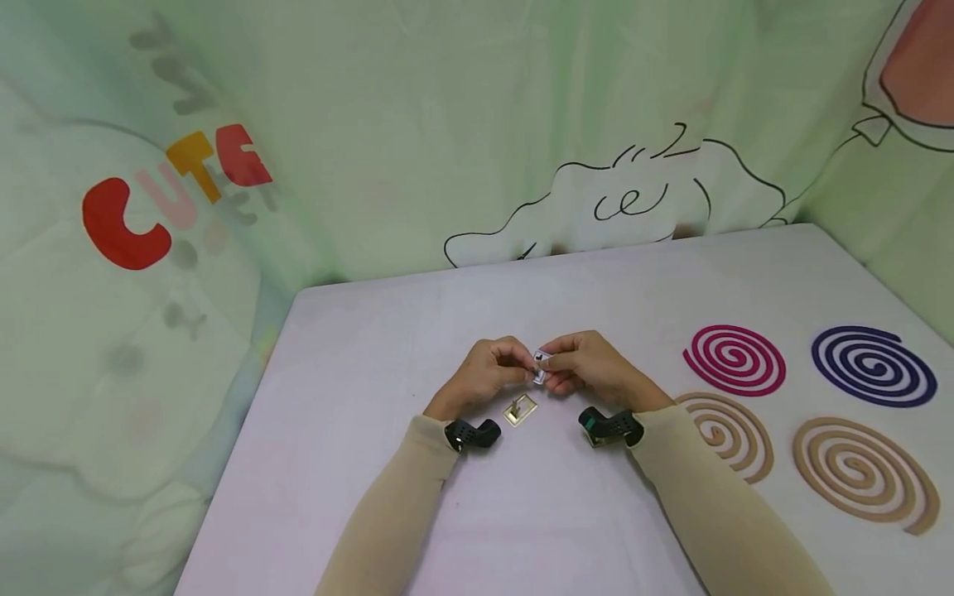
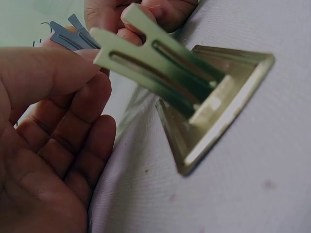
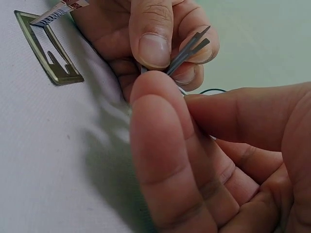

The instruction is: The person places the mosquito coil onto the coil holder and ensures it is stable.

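Observation:
My left hand [image 1: 477,377] and my right hand [image 1: 592,364] meet over the table, pinching a small silvery rectangular metal piece [image 1: 540,377] between thumbs and fingers. Its grey forked prongs [image 3: 183,56] stick out past the left fingertips in the right wrist view. The fingers hide most of the rest of it. On the cloth just below the hands lies a similar gold rectangular metal frame [image 2: 216,148], with a slotted, fork-ended tongue [image 2: 158,63] standing up from it. The remaining fingers of the left hand curl loosely below the pinch.
Another gold-edged piece [image 1: 605,441] lies under the right wrist band. On the right are spiral coils: pink [image 1: 734,356], dark blue [image 1: 874,366], and tan [image 1: 857,472], plus a second tan coil [image 1: 753,439] partly behind the right sleeve. A printed curtain [image 1: 387,149] hangs behind the table.

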Available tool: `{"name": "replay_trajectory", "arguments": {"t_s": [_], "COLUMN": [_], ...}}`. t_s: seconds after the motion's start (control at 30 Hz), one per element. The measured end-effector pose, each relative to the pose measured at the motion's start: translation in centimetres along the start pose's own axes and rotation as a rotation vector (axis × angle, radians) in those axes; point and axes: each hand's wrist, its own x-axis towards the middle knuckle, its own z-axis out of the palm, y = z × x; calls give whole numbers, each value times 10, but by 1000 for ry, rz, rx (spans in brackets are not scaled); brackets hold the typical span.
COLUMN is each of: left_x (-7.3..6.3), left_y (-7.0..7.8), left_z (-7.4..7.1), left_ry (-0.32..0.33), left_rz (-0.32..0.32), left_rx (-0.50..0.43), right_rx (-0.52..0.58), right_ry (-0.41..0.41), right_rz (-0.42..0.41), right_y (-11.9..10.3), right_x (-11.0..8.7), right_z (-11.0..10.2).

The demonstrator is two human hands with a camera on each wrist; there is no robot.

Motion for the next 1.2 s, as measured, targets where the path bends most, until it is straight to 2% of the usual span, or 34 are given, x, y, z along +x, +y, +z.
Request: {"name": "replay_trajectory", "arguments": {"t_s": [0.3, 0.5, 0.73, 1.07, 1.2], "left_x": [0, 0, 1, 3, 3], "left_y": [1, 2, 1, 0, 0], "left_z": [-1, 0, 0, 0, 1], "left_ry": [-16, -5, 33, 85, 111], "left_rz": [-5, -5, -17, 1, -24], "left_rx": [11, 18, 6, 26, 33], "right_rx": [2, 8, 15, 45, 56], "right_ry": [9, 12, 10, -3, 5], "right_rz": [18, 14, 9, 1, 15], "right_y": [-2, 0, 1, -1, -2], "right_x": [1, 1, 1, 0, 0], "right_z": [1, -1, 1, 0, 1]}}
